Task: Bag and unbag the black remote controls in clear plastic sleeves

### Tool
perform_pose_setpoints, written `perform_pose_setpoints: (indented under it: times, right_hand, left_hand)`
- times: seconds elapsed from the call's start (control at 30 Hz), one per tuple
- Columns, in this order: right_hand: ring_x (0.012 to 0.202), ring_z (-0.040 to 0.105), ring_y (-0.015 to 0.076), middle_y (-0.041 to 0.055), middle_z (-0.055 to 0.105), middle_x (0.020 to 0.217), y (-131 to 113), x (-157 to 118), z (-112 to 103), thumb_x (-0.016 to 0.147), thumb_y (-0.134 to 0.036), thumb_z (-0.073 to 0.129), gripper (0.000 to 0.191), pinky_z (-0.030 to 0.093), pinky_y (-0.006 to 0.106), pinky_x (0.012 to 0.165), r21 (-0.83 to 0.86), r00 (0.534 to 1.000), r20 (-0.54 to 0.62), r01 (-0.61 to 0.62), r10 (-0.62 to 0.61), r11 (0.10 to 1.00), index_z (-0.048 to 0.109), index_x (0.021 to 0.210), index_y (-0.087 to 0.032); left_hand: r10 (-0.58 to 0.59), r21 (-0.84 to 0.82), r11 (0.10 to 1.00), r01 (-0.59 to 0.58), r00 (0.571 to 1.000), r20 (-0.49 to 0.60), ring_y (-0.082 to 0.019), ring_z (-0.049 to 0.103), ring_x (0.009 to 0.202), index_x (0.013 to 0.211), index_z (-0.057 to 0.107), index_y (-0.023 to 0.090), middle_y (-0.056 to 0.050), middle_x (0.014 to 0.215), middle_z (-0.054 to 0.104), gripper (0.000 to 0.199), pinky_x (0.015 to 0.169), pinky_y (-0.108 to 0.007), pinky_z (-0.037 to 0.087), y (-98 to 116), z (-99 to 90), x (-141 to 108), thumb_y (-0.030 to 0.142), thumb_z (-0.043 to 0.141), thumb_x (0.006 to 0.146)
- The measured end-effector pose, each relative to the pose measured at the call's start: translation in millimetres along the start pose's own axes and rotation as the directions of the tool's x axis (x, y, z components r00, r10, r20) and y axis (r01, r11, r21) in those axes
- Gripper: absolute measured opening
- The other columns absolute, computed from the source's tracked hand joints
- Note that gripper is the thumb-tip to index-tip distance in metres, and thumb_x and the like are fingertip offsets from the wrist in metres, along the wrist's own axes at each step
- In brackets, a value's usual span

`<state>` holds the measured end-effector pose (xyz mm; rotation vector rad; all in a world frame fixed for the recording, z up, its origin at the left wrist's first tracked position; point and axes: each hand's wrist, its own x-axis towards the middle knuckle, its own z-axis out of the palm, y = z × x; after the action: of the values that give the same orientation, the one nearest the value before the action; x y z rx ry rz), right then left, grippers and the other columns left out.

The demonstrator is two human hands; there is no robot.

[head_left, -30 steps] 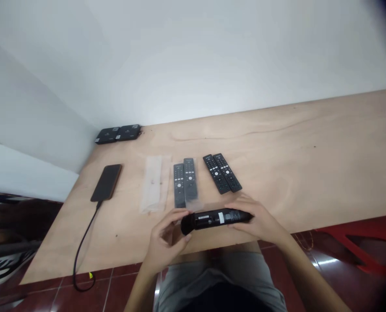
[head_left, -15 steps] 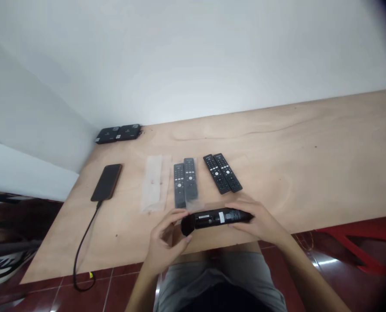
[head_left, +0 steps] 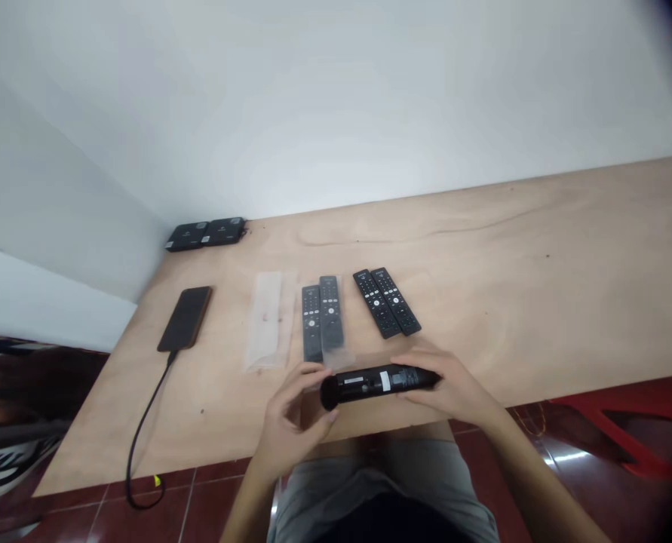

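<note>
My right hand (head_left: 452, 385) grips the right end of a black remote control (head_left: 363, 382), held back side up above the table's front edge. A white label and small stickers show on its underside. At the remote's left end, my left hand (head_left: 290, 418) pinches a dark battery cover (head_left: 329, 392) between thumb and fingers. The cover meets or overlaps that end; whether it is seated I cannot tell. Just beyond my hands lie two remotes in clear sleeves (head_left: 331, 313), and right of them two bare remotes (head_left: 395, 300) side by side, buttons up.
Flat translucent sleeves (head_left: 265, 320) lie left of the remotes. Farther left is a phone (head_left: 185, 318) with a black cable (head_left: 143, 426) hanging over the front edge. Two black boxes (head_left: 224, 231) sit in the back left corner. A red chair (head_left: 624, 422) stands at the right.
My left hand has moved slightly right, bringing the battery cover against the remote's left end. The remote and my right hand stay nearly in place.
</note>
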<state>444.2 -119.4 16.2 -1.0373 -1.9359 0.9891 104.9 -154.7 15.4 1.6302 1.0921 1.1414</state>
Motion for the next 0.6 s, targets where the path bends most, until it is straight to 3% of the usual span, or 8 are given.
perform_pose_setpoints:
  times: [0.3,0.43,0.6]
  right_hand:
    - [0.111,0.076,0.0320,0.0088,0.084,0.121,-2,3,7,0.098,-0.038,0.089,0.045,0.057,0.050,0.106,-0.044,0.994,0.019,0.104,-0.103,0.994,0.078,0.141,-0.030]
    - [0.106,0.076,0.0307,0.0080,0.084,0.118,-3,4,9,0.098,-0.038,0.090,0.042,0.058,0.049,0.102,-0.066,0.990,0.041,0.135,-0.133,0.989,0.078,0.137,-0.029]
    - [0.113,0.077,0.0321,0.0091,0.084,0.124,-4,5,13,0.098,-0.037,0.090,0.044,0.056,0.053,0.110,-0.046,0.985,0.040,0.168,-0.166,0.985,0.076,0.139,-0.029]
  left_hand:
    - [0.053,0.191,0.979,-0.065,0.996,0.066,-0.028,0.072,0.127,0.144,0.074,0.033,-0.010,0.135,0.071,0.051,0.110,-0.045,0.061,1,5.5,1,0.018,0.084,0.096]
    - [0.124,0.226,0.963,-0.149,0.985,0.122,-0.026,0.073,0.122,0.131,0.078,0.030,-0.009,0.129,0.073,0.038,0.107,-0.043,0.062,0,11.2,3,0.015,0.084,0.097]
    - [0.180,0.258,0.942,-0.215,0.972,0.150,-0.026,0.075,0.120,0.130,0.079,0.028,-0.011,0.130,0.073,0.035,0.105,-0.042,0.066,-4,16.3,3,0.014,0.083,0.098]
